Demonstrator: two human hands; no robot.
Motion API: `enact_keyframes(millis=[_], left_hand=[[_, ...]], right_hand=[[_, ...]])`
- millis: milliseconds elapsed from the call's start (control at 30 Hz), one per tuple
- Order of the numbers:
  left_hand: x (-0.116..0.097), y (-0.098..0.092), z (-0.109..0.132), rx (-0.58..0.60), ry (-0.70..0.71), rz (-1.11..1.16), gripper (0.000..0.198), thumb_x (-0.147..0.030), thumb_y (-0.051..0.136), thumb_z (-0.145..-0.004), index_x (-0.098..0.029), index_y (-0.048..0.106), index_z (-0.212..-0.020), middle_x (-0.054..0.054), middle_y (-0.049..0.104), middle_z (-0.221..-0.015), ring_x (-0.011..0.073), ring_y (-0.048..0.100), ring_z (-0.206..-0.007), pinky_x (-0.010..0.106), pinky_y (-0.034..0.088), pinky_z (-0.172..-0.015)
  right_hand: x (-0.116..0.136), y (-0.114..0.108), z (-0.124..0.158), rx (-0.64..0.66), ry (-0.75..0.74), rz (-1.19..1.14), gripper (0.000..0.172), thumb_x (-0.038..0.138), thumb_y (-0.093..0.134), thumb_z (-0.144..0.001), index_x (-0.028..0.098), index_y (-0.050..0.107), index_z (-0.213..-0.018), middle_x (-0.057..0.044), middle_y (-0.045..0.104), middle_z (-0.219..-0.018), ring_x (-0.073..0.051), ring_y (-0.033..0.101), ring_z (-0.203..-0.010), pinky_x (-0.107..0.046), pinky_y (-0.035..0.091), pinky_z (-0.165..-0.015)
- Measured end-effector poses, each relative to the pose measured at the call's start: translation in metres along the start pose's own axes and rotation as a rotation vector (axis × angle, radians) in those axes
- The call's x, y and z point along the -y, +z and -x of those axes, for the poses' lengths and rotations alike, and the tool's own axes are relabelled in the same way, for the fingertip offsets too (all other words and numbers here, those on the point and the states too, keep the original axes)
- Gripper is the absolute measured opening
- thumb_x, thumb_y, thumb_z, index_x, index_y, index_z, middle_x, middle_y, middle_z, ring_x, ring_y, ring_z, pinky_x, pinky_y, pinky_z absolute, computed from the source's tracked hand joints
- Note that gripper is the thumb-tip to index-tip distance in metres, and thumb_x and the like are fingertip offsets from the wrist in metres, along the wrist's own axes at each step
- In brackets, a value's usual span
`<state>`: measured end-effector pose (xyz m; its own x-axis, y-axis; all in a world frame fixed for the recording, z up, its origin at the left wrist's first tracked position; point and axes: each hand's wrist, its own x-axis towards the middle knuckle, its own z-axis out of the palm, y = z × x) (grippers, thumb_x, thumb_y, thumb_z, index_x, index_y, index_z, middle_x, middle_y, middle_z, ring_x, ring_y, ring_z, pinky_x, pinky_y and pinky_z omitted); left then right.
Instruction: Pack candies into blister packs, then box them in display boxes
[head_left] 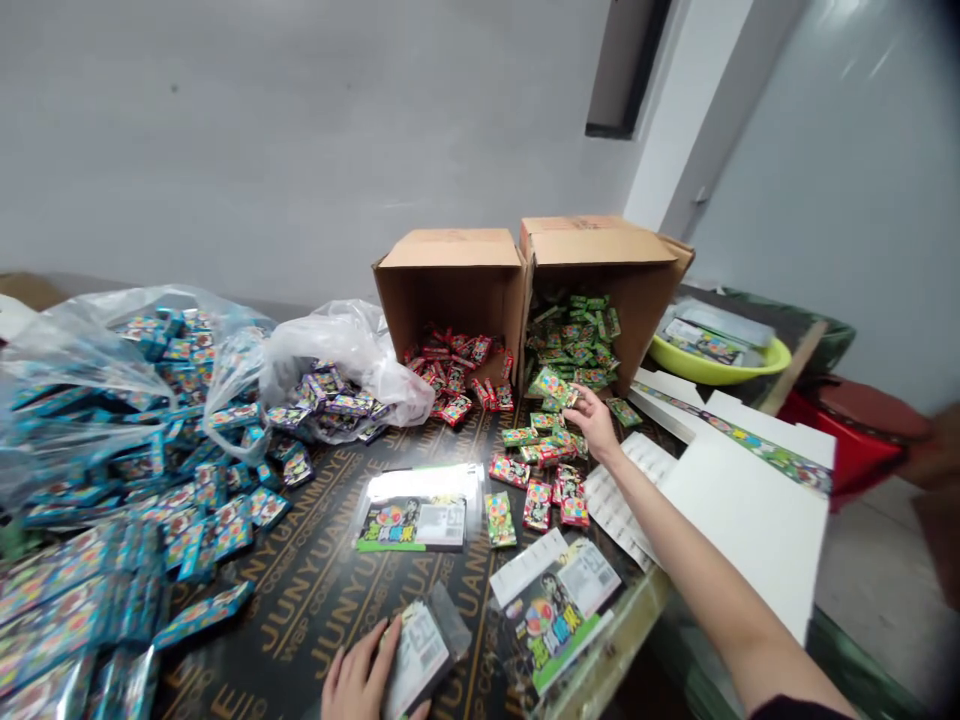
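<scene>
"Packets (537, 505) near you?"

"Your right hand (595, 422) reaches out, fingers spread, touching green packets (553, 388) before a cardboard box (600, 240). Your left hand (362, 680) grips a plastic-sleeved card (417, 655) on the dark board (315, 610)."

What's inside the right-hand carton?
The cardboard box holds a heap of green packets, some spilling toward the right hand. Whatever lies under the top layer is covered.

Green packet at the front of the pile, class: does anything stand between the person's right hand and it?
Nothing visible does. The right hand is above the loose packets, and its fingertips are right at the green packet, which lies on the pile spilling from the cardboard box.
</scene>
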<state>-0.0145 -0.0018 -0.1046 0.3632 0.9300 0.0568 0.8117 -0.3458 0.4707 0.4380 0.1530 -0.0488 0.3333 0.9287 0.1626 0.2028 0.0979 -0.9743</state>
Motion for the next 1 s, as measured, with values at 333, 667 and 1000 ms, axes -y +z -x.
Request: enact_keyframes(millis=[333, 667, 1000], left_hand=[[-0.093, -0.084, -0.052, 0.319, -0.654, 1.311, 0.037, -0.029, 0.07, -0.061, -0.011, 0.065, -0.093, 0.007, 0.066, -0.07, 0.0145, 0.06, -0.059, 0.027, 0.048, -0.062], [-0.085, -0.057, -0.009, 0.201, -0.623, 0.943, 0.029, -0.038, 0.071, -0.056, -0.011, 0.059, -0.054, -0.004, 0.048, -0.041, 0.0053, 0.04, -0.037, 0.017, 0.029, -0.039], [-0.08, -0.061, 0.0, 0.21, -0.709, 1.273, 0.033, -0.044, 0.064, -0.067, -0.013, 0.055, -0.064, -0.004, 0.048, -0.047, 0.0058, 0.043, -0.037, 0.017, 0.036, -0.039]], right_hand=[[0.094, 0.117, 0.123, 1.146, 0.007, -0.114, 0.055, 0.007, 0.053, -0.06, 0.019, 0.054, -0.114, -0.004, 0.057, -0.106, -0.019, 0.051, -0.099, -0.032, 0.037, -0.088], [0.092, 0.166, 0.182, 0.979, 0.016, -0.039, 0.036, 0.021, 0.055, -0.076, 0.021, 0.059, -0.112, -0.004, 0.058, -0.095, -0.017, 0.053, -0.089, -0.031, 0.041, -0.08], [0.093, 0.164, 0.212, 0.824, 0.167, -0.147, 0.066, 0.037, 0.071, -0.063, 0.023, 0.045, -0.121, -0.007, 0.055, -0.112, -0.022, 0.052, -0.103, -0.037, 0.041, -0.088]])
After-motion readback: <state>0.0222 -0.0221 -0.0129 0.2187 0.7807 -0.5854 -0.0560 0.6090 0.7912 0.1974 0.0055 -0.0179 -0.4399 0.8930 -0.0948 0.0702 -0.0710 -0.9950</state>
